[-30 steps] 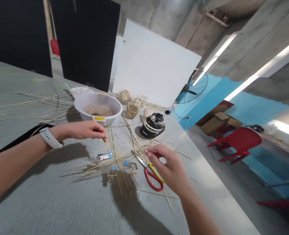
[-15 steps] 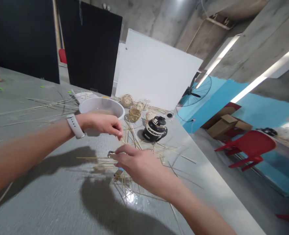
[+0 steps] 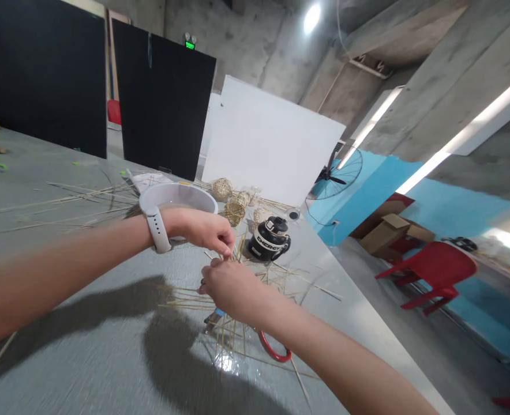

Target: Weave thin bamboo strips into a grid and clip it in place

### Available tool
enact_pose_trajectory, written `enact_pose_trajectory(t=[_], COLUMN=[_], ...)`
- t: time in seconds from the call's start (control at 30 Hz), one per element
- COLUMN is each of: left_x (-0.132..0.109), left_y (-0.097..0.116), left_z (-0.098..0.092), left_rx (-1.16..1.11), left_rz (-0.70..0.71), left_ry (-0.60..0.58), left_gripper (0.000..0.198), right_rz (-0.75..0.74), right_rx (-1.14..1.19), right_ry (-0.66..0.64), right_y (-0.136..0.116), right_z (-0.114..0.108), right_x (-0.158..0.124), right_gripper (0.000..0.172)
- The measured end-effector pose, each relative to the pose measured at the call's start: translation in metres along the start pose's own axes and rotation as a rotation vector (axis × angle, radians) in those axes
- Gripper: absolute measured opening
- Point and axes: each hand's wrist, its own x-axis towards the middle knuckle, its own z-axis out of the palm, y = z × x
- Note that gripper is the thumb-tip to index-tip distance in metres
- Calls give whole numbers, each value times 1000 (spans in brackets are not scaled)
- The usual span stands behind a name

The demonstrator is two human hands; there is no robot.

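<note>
Thin bamboo strips (image 3: 181,304) lie crossed in a loose lattice on the grey table, under and around both hands. My left hand (image 3: 207,232), with a white watch on its wrist, is closed in a pinch at the strips' far side, on what looks like a strip end. Just in front of it, my right hand (image 3: 233,288) curls over the lattice, its fingers closed at a small dark metal clip (image 3: 202,282) that is mostly hidden. Nearer to me, a second metal clip (image 3: 212,321) sits beside a bit of blue. A red ring-shaped handle (image 3: 274,349) shows below my right forearm.
A white basin (image 3: 216,206) of water stands behind my left hand. Several woven balls (image 3: 222,188) and a black bottle (image 3: 269,237) stand farther back. Loose strips (image 3: 64,199) lie at left. The table's right edge drops to the floor, where a red chair (image 3: 437,268) stands.
My left hand has moved right, close against my right hand. My right fingers have curled in at the clip. The red handle has come into view, and the camera has tilted up slightly.
</note>
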Motion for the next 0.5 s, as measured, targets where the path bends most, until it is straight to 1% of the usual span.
enact_pose_trajectory(t=[0.13,0.2,0.37,0.5], left_x=[2,3,3,2], left_y=[0,-1,-2,-1], left_z=[1,2,2,2], left_rx=[10,20,40,47], left_rz=[24,30,28,41], left_ry=[-18,-23,-34,-48], left_gripper=[15,16,16,16], right_rz=[19,16,-8,-72], right_rx=[0,6,33,-26], right_ry=[-18,2,147,256], right_y=[-3,-4,-2,1], right_z=[-4,-3,6,18], right_x=[2,-1,-13,-18], right_gripper=[24,24,17,15])
